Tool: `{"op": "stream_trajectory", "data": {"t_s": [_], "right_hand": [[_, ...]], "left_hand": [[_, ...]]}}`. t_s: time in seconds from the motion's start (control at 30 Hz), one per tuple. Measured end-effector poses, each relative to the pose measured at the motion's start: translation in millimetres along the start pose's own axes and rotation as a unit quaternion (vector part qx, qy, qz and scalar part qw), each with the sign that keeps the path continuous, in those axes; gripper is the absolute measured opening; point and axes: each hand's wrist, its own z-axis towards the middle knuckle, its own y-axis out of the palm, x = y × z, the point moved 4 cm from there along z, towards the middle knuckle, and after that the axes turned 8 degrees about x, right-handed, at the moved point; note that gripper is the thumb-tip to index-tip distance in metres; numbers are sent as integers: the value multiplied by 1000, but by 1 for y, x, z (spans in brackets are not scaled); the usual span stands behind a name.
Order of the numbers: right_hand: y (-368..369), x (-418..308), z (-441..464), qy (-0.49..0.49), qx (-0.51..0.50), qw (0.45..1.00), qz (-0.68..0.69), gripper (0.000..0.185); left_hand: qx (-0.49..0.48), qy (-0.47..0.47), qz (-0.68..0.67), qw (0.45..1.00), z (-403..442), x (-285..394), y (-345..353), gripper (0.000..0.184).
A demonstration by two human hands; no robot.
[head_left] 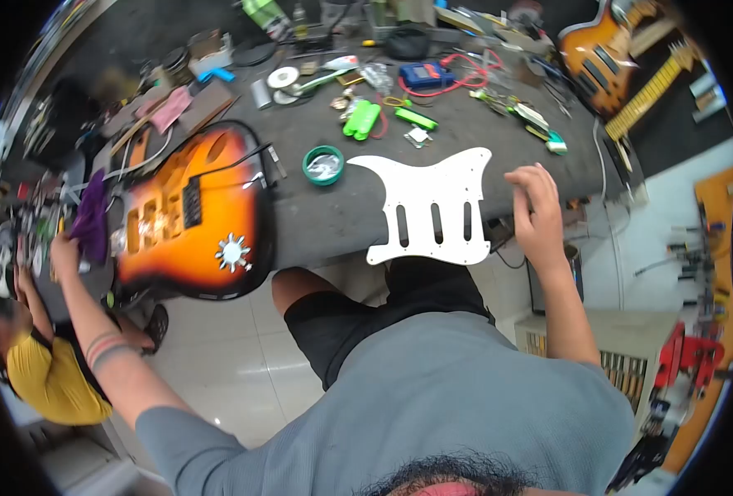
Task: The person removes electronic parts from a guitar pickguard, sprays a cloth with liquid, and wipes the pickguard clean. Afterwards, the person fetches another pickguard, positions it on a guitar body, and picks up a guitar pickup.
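Observation:
My left hand [64,253] is stretched out to the far left, its fingers closed on the edge of a purple cloth [93,217]. Beside it lies a sunburst electric guitar body [255,207], orange with black edges, with a black bridge [192,203] and a silver flower-shaped plate [233,253] near its lower edge. A white pickguard [432,183] with three long pickup slots lies at the bench's front edge. My right hand [538,217] is just right of the pickguard, apart from it, with fingers loosely curved and nothing visible in them.
On the dark bench [321,223] stand a green bowl [323,165] of small parts, green battery-like blocks [361,120] and a blue meter [426,76] with red leads. Another sunburst guitar [595,62] rests at the back right. A person in yellow [48,380] works at left.

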Motion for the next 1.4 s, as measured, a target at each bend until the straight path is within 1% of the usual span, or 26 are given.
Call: {"op": "stream_trajectory", "data": {"t_s": [0.07, 0.1, 0.13, 0.2, 0.23, 0.3, 0.37, 0.43, 0.5, 0.53, 0.57, 0.6, 0.63, 0.73, 0.8, 0.9, 0.97, 1.0, 1.03, 1.07, 1.17, 1.27, 1.3, 1.33, 1.37, 1.4], "right_hand": [[2, 4, -3, 14, 6, 1000, -4, 22], [5, 4, -5, 19, 6, 1000, 0, 22], [9, 3, -4, 26, 13, 1000, 11, 21], [12, 1, 0, 17, 31, 999, 33, 20], [15, -1, 3, 10, 40, 998, 47, 20], [17, -14, 12, 39, 53, 991, 114, 22], [25, -32, 23, 67, 72, 973, 207, 24], [37, -58, 38, 9, 66, 958, 279, 23], [44, -97, 53, -12, 39, 909, 415, 18], [43, -118, 60, -38, 14, 874, 484, 16], [50, -137, 60, 3, -58, 794, 605, 28], [46, -161, 59, 46, -148, 672, 725, 43], [47, -179, 55, 63, -187, 584, 787, 54], [42, -193, 19, 184, -302, 557, 752, 57], [45, -173, 0, 235, -403, 533, 706, 47], [36, -140, -23, 11, -410, 792, 453, 43], [39, -133, -39, -53, -381, 817, 429, 45], [38, -131, -47, -86, -363, 829, 417, 46], [39, -129, -54, -55, -383, 811, 440, 49], [41, -131, -59, -34, -404, 788, 464, 53], [48, -143, -66, -17, -482, 727, 488, 76], [36, -150, -47, -82, -525, 770, 353, 76], [33, -147, -42, -88, -520, 779, 339, 74], [39, -139, -42, -75, -491, 782, 377, 68], [45, -130, -44, -53, -481, 765, 426, 54], [42, -129, -43, 23, -489, 712, 504, 49]], "left_hand": [[120, -134, 35, 983, -28, 72, -90, 45], [204, -62, -108, 971, 0, 33, -83, 46], [322, -179, -85, 926, -8, 57, -116, 44], [545, -169, -192, 799, 14, 48, -152, 44], [472, -121, -199, 850, 26, 58, -189, 47], [409, -62, -276, 868, 6, 96, -257, 52], [408, 4, -324, 854, -32, 160, -300, 51], [392, 55, -384, 834, -92, 239, -326, 51], [352, 95, -448, 816, -166, 325, -337, 52], [324, 110, -480, 808, -206, 367, -337, 53], [289, 122, -503, 805, -248, 408, -334, 54], [246, 126, -515, 811, -288, 442, -329, 55], [196, 129, -516, 824, -333, 476, -320, 56], [14, 114, -472, 874, -434, 553, -294, 72], [-46, 162, -436, 884, -463, 563, -286, 73], [-173, 227, -493, 822, -506, 543, -235, 76], [-256, 239, -509, 786, -516, 519, -210, 78], [-258, 109, -591, 756, -525, 507, -192, 77], [-247, -25, -660, 709, -541, 493, -172, 77], [-219, -158, -715, 645, -550, 480, -164, 76], [-9, -194, -821, 537, -525, 534, -195, 71], [4, -172, -741, 649, -522, 535, -202, 54], [-51, -166, -723, 668, -528, 522, -187, 41], [-103, -169, -721, 664, -528, 512, -179, 17], [-70, -122, -671, 728, -527, 502, -178, 15], [-39, -74, -615, 784, -523, 496, -183, 14]]}}
